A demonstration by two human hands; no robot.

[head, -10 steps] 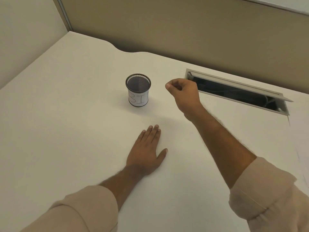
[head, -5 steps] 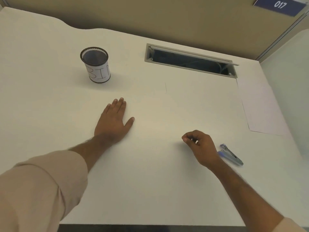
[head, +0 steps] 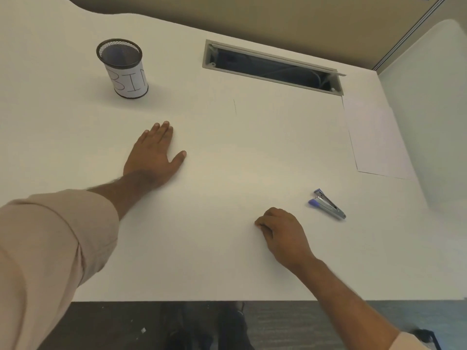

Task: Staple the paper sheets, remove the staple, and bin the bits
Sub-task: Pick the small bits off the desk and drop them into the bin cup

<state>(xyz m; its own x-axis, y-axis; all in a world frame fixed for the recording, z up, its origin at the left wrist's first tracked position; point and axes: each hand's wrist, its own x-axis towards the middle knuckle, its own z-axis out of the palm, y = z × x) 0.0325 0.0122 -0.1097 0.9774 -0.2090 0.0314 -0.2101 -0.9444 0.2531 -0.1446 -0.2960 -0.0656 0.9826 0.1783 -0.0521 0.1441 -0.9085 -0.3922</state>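
on mesh cup (head: 121,68): "bin"

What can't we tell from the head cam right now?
- Right hand: fingers curled against the desk; whether they pinch a staple bit is hidden under the knuckles.
- Bin: contents lost in the dark mesh, and the label's last letter curves out of sight.
- Paper sheet: white on white, so one sheet or several cannot be told.
- Cable slot: inside too dark.
- Staple remover: jaw tips too small.
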